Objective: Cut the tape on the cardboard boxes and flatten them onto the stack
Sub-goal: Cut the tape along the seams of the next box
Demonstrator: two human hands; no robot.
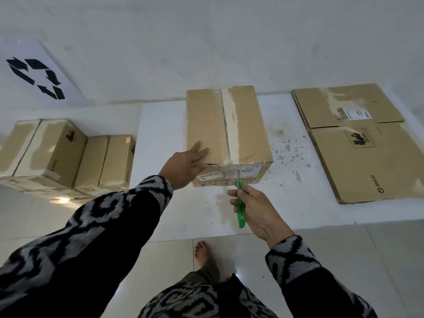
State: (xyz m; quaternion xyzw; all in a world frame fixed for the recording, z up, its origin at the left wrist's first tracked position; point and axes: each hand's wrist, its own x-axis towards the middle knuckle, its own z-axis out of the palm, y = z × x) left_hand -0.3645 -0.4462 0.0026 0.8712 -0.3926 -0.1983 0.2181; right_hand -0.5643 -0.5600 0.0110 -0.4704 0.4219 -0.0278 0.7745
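Note:
A closed cardboard box [243, 125] stands on a white mat [160, 145], with a strip of tape running along its top seam and down its near face. My left hand [185, 164] presses flat on the box's near left top corner, thumb against the front face. My right hand [254, 210] grips a green utility knife [240, 205]; its blade tip touches the tape on the near face below the seam. A stack of flattened boxes [362, 143] lies to the right on the mat.
Two more taped boxes [66, 154] sit on the floor at the left. A sheet with a recycling symbol [36, 74] hangs on the wall above them. My bare foot [203, 253] stands on the tiled floor just before the mat's near edge.

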